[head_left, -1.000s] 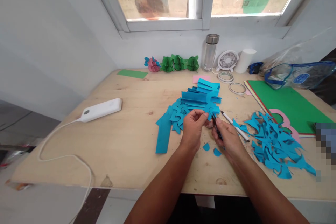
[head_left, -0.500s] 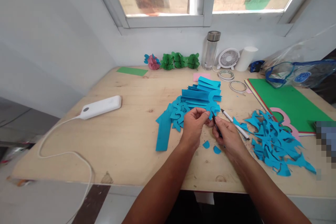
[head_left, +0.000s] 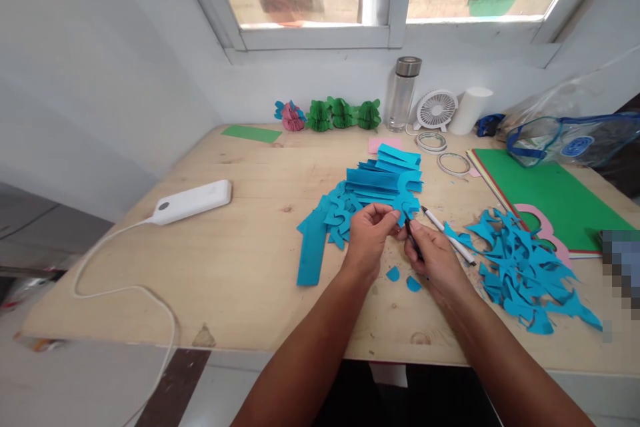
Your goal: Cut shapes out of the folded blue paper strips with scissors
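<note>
Head view, table: one wooden table [head_left: 240, 267] under everything.
Card stack: one, with a green sheet [head_left: 555, 200] on top, at the right.
Scraps: one loose heap of blue offcuts [head_left: 530, 273], overlapping too much to count.
Blue strips: a fanned pile [head_left: 373, 180], number unclear; one separate strip [head_left: 310, 257] lies nearer the person, beside a cluster of curved blue cut-outs [head_left: 340, 213].
White device: one [head_left: 193, 201], with its cable, well to the left.
Hands: two. Left hand [head_left: 367, 233] pinches the blue piece between thumb and forefinger; right hand [head_left: 437, 257] has its fingers curled around the dark tool.
Upright things: one bottle [head_left: 403, 97], one fan [head_left: 437, 110], one white cylinder [head_left: 471, 110].
Paper figures: four; three green [head_left: 342, 113], one pink and blue [head_left: 291, 116].
Tape rolls: two [head_left: 431, 141], just beside each other.
Pen: one [head_left: 450, 237], right of the hands.
Tool: one dark tool [head_left: 413, 240], probably scissors, its tip at the blue piece.
Blue piece: the work in hand [head_left: 406, 205], at the left fingertips; best kept taut near the tip, fingers off the cutting line, turning paper rather than wrist on curves.
Bits: two small blue ones [head_left: 393, 273], below the hands.
</note>
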A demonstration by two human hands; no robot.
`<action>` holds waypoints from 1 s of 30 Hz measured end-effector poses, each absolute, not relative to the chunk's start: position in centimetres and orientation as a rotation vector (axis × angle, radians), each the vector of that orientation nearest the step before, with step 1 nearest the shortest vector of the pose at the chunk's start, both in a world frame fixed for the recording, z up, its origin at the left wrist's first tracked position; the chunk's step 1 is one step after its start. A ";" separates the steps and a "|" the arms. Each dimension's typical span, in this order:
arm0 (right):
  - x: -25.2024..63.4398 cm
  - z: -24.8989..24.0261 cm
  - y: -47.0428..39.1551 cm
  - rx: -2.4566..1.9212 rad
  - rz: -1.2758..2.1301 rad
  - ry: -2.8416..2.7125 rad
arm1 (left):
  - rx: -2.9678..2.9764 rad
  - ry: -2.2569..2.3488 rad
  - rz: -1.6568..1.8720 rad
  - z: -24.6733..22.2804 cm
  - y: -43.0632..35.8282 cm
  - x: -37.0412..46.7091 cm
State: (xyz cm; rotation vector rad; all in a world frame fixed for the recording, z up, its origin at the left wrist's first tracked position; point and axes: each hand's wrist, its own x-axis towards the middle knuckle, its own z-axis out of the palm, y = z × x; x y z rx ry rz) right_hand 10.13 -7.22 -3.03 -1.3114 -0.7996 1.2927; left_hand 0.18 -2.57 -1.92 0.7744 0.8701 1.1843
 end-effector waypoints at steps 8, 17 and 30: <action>10.1 -3.0 -7.2 -1.323 1.281 -0.817 | 0.784 0.872 1.178 -2.1 -2.5 0.2; 10.0 -2.8 -7.2 -1.334 1.278 -0.817 | 0.791 0.893 1.173 -2.3 -2.3 0.2; 10.2 -3.1 -7.2 -1.367 1.216 -0.873 | 0.754 0.888 1.165 -2.3 -2.4 0.3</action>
